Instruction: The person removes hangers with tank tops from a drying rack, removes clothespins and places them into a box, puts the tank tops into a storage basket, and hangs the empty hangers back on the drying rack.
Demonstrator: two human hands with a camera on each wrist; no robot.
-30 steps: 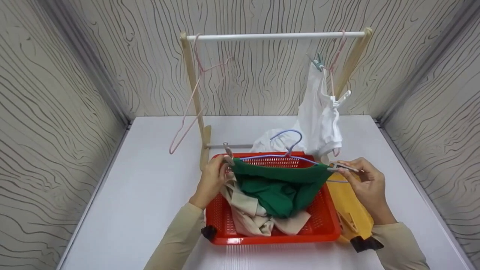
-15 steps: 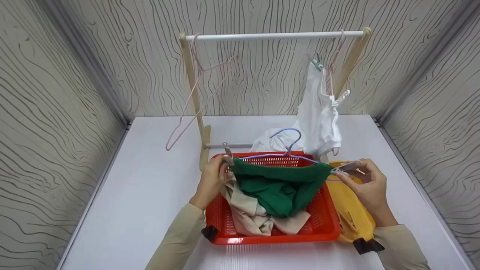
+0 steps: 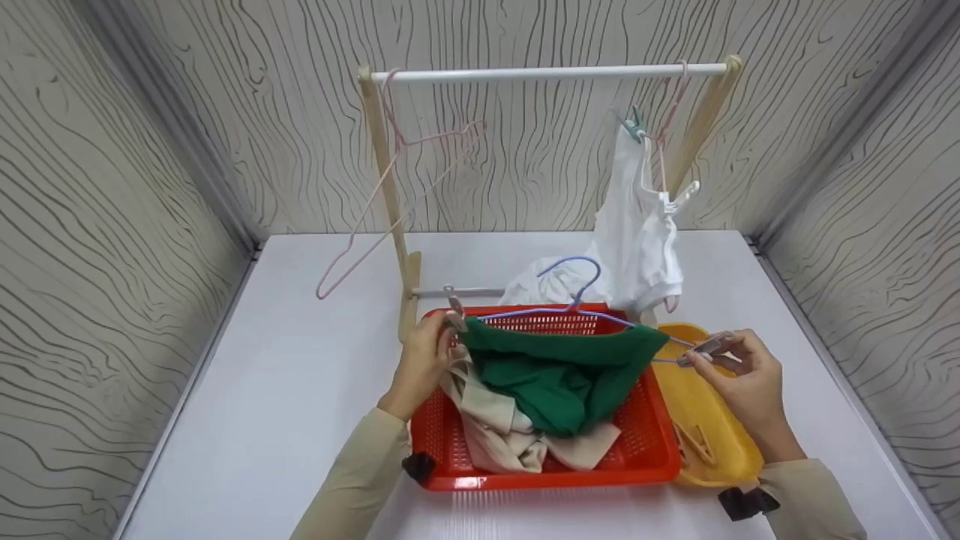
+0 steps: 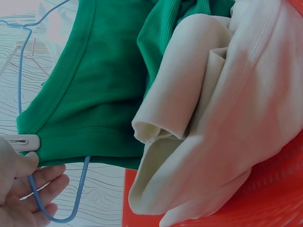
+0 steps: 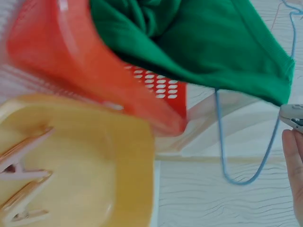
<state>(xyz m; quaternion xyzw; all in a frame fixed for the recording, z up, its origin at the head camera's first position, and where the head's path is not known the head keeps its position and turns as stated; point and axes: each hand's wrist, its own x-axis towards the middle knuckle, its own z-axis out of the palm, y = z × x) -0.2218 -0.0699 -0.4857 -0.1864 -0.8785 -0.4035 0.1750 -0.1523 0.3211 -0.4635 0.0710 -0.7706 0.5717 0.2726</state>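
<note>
A green ribbed garment (image 3: 570, 352) hangs from a blue hanger (image 3: 576, 300), whose hook points up. My left hand (image 3: 421, 360) holds the garment's left corner, pinching a pale clothespin (image 4: 21, 142) there; the hanger's looped end (image 4: 75, 208) passes by its fingers. At the other side my right hand (image 3: 750, 379) pinches a second pale clothespin (image 3: 705, 349) just outside the garment's right corner, by the hanger's right end. In the right wrist view that clothespin's tip (image 5: 289, 113) lies close to the corner; whether they touch I cannot tell.
Below stands a red basket (image 3: 547, 478) holding beige clothing (image 3: 495, 427). To its right, a yellow tray (image 3: 739, 450) contains clothespins (image 5: 23, 175). Behind is a rack (image 3: 555, 73) with a bare pink hanger (image 3: 397, 142) at left and clipped white clothing (image 3: 637, 232) at right.
My right hand has shifted right and slightly down, taking its clothespin away from the garment's corner. The left hand stays put. The bare pink hanger has turned a little.
</note>
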